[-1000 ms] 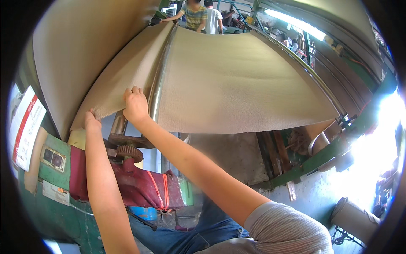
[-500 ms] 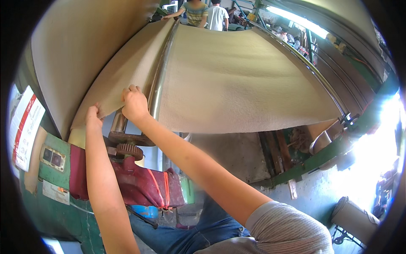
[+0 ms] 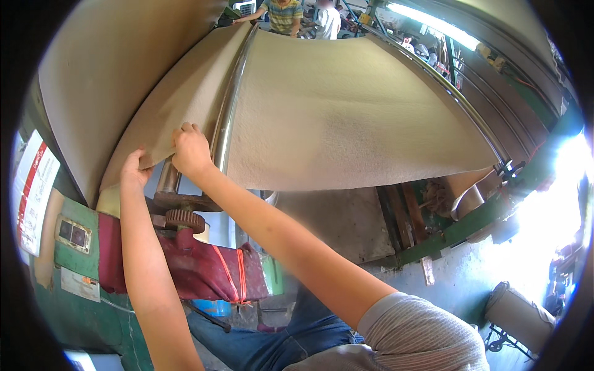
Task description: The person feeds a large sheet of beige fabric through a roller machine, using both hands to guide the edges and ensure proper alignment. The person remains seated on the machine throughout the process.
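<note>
A wide sheet of beige fabric (image 3: 334,117) stretches away from me over a long metal roller (image 3: 232,102). My left hand (image 3: 135,168) pinches the near edge of the fabric, left of the roller. Close beside it, my right hand (image 3: 190,148) is closed on the same edge, next to the roller's near end. Between the two hands the edge hangs in a short fold. Just below them are the roller's metal end bracket (image 3: 185,201) and a rusty gear (image 3: 184,219).
Dark red cloth (image 3: 198,266) tied with orange bands covers a machine part before me. A green panel with a switch box (image 3: 73,235) stands at left. Another metal bar (image 3: 458,96) runs along the right side. At the far end, a person in a striped shirt (image 3: 284,17) touches the fabric.
Both hands keep hold of the fabric edge and have shifted slightly left in view. The far person in white has changed posture. The whole view has moved a little.
</note>
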